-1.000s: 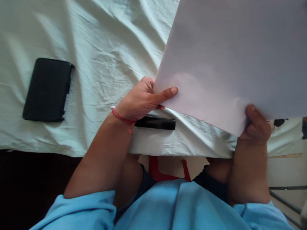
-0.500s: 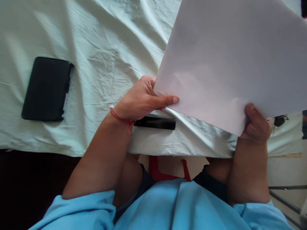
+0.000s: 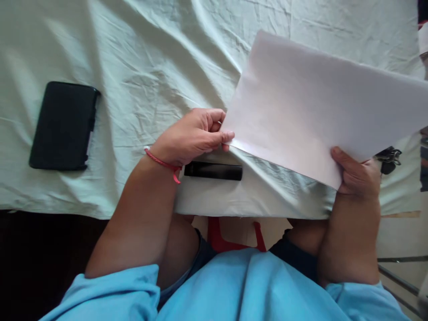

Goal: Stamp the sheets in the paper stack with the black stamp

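A white sheet of paper (image 3: 301,102), or a thin stack of sheets, is held between my two hands above the cloth-covered table. My left hand (image 3: 197,136) pinches its near left corner, thumb on top. At the near right edge my right hand (image 3: 359,174) grips the paper with the thumb over it and the other fingers underneath, out of sight. Just below my left hand a slim black case-like object (image 3: 214,171) lies on the cloth.
A black tablet-like case (image 3: 63,127) lies at the left on the pale green tablecloth (image 3: 133,53). Dark keys (image 3: 389,160) sit beyond my right hand. The table's front edge runs close to my lap, and part of a red stool (image 3: 230,243) shows below it.
The paper has dropped and tilted flatter, so its far edge now shows. My left hand has shifted slightly left, with its thumb nearer the corner. More of the keys is visible.
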A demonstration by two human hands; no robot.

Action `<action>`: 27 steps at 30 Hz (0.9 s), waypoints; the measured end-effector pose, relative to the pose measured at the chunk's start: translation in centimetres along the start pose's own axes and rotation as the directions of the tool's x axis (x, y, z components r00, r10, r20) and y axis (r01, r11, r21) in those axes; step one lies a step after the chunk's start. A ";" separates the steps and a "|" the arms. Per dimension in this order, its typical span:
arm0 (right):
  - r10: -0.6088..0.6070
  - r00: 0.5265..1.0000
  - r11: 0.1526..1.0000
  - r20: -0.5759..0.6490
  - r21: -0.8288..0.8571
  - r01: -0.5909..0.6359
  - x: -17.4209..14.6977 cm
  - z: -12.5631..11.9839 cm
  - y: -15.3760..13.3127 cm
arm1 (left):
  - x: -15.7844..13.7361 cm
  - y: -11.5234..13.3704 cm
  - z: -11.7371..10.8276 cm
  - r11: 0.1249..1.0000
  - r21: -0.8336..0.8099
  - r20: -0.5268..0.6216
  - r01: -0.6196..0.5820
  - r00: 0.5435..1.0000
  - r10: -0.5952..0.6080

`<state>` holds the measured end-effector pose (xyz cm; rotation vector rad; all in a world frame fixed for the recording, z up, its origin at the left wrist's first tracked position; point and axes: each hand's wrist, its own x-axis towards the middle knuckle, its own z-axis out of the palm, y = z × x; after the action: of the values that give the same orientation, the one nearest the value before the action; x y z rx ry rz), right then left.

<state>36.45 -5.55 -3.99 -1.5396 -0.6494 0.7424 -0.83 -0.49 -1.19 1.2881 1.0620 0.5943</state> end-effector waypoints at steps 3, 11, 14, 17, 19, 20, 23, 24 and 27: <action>0.069 0.997 0.996 -0.039 -0.060 -0.072 0.4 -0.9 -0.4 | 0.0 0.3 0.0 0.986 0.118 -0.070 0.122 0.991 -0.114; 0.077 0.996 0.984 -0.034 -0.161 -0.082 1.1 -3.2 -0.7 | 0.4 0.6 0.2 0.913 0.384 -0.053 0.138 0.990 -0.128; 0.087 0.996 0.975 -0.007 -0.206 -0.086 1.1 -4.1 -0.5 | 0.5 0.2 -0.2 0.913 0.392 -0.026 0.111 0.994 -0.110; 0.098 0.995 0.965 0.001 -0.243 -0.095 1.2 -4.8 -0.5 | 0.4 0.2 -0.5 0.923 0.375 0.003 0.086 0.996 -0.094; 0.098 0.995 0.960 0.005 -0.264 -0.093 1.3 -5.1 -0.6 | 0.1 0.5 -0.6 0.935 0.351 0.018 0.056 0.998 -0.066; 0.101 0.995 0.958 0.007 -0.271 -0.095 1.3 -5.2 -0.6 | -0.1 0.8 -0.7 0.940 0.337 0.029 0.044 0.998 -0.057; 0.133 0.991 0.950 0.016 -0.289 -0.123 1.3 -5.2 -0.8 | -0.6 1.7 -1.1 0.952 0.306 0.107 0.011 0.993 -0.046; 0.147 0.989 0.945 0.024 -0.298 -0.133 1.3 -5.2 -0.9 | -0.7 1.9 -1.2 0.949 0.316 0.155 -0.004 0.987 -0.048; 0.171 0.983 0.943 0.067 -0.299 -0.143 1.3 -5.1 -0.8 | -0.7 2.3 -1.8 0.908 0.413 0.328 -0.067 0.941 -0.080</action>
<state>41.28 -7.67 -3.02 -1.8552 -0.7360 0.8704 -2.26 0.27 1.31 1.6913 0.9289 0.1219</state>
